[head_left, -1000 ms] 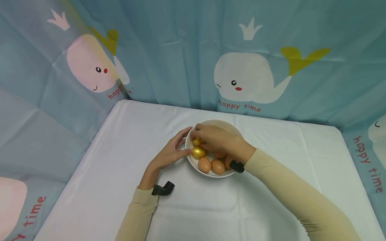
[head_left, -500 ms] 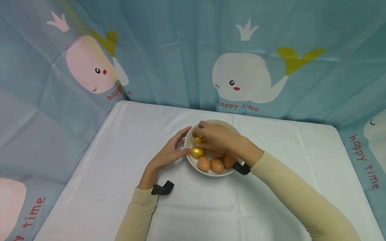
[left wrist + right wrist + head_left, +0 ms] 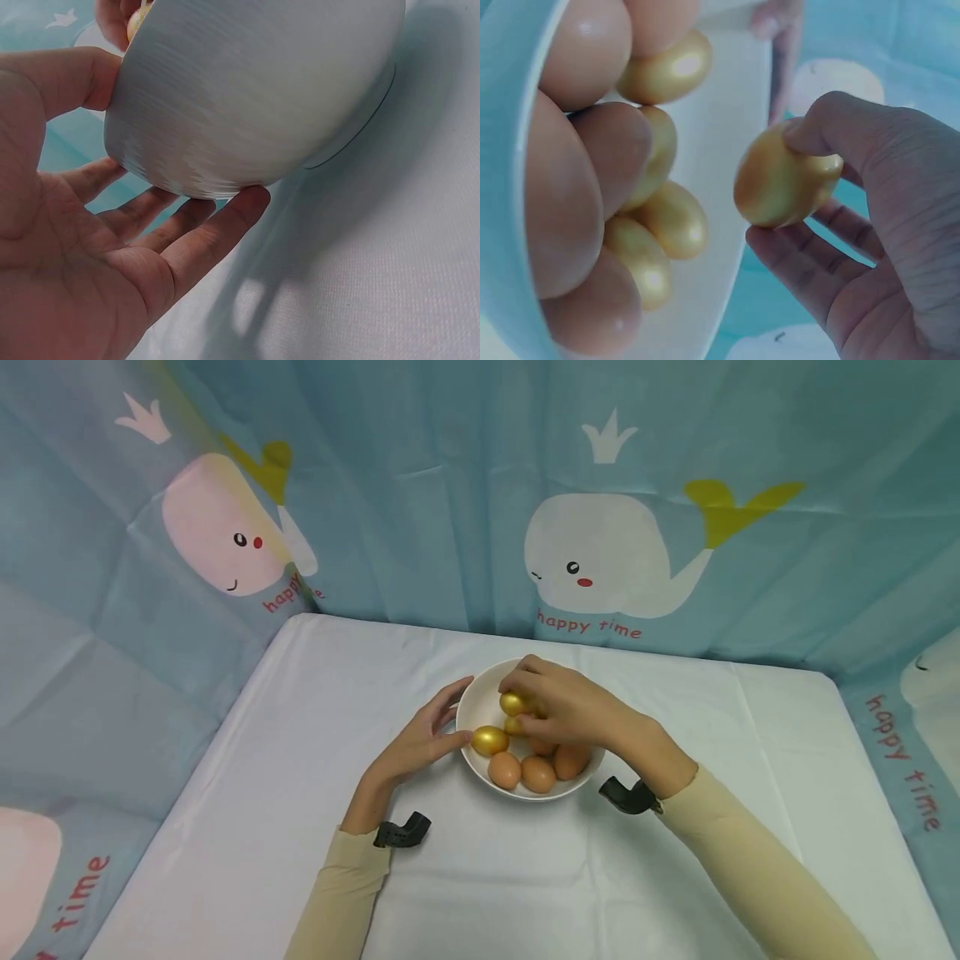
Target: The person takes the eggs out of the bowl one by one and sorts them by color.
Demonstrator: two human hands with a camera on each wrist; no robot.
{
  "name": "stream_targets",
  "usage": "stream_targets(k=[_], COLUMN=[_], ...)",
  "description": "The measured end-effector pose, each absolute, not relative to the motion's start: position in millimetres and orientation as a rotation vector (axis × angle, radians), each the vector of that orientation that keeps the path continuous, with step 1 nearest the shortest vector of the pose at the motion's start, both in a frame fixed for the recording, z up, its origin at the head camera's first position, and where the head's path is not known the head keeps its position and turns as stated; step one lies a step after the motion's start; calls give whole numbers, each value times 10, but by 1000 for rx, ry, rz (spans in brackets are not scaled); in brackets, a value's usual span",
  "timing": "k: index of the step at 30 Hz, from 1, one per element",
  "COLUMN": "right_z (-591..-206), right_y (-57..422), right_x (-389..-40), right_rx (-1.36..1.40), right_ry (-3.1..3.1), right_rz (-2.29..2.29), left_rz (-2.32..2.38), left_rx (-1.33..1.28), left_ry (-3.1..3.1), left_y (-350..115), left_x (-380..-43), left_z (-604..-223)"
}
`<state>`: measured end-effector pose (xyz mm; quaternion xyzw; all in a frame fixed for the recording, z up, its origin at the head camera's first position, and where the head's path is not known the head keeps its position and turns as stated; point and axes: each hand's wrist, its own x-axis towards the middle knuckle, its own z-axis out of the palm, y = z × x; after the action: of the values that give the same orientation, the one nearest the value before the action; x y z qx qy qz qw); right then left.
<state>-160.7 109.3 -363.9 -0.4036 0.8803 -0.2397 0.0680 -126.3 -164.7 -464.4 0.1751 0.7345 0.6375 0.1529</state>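
Note:
A white bowl [image 3: 481,697] holds several brown eggs [image 3: 538,774] and several golden eggs [image 3: 490,741]. My left hand [image 3: 420,735] rests against the bowl's left side, thumb at the rim. In the left wrist view its fairly straight fingers touch the bowl's outer wall [image 3: 247,105]. My right hand [image 3: 570,702] pinches one golden egg [image 3: 776,184] between thumb and fingers, raised clear of the others. In the right wrist view, other golden eggs [image 3: 675,221] lie beside the brown eggs [image 3: 559,195] in the bowl.
A white cloth [image 3: 480,885] covers the table under the bowl. Behind and beside it hangs a blue curtain [image 3: 420,527] printed with whales. Black wrist cameras [image 3: 402,831] sit on both forearms.
My right hand has drawn back to the right and up from the bowl's far left, bringing a golden egg with it. The left hand stays on the bowl.

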Motion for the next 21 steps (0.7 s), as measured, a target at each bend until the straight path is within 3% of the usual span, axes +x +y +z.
stream_targets(k=[21], right_z=[-3718], right_y=[1765], right_x=[-1393], right_rx=[-975], right_ry=[2737], right_rz=[-1294], left_rz=[1841], left_rx=[502], left_ry=[2119], left_y=[-1631], left_x=[-1276], left_z=[-4686])
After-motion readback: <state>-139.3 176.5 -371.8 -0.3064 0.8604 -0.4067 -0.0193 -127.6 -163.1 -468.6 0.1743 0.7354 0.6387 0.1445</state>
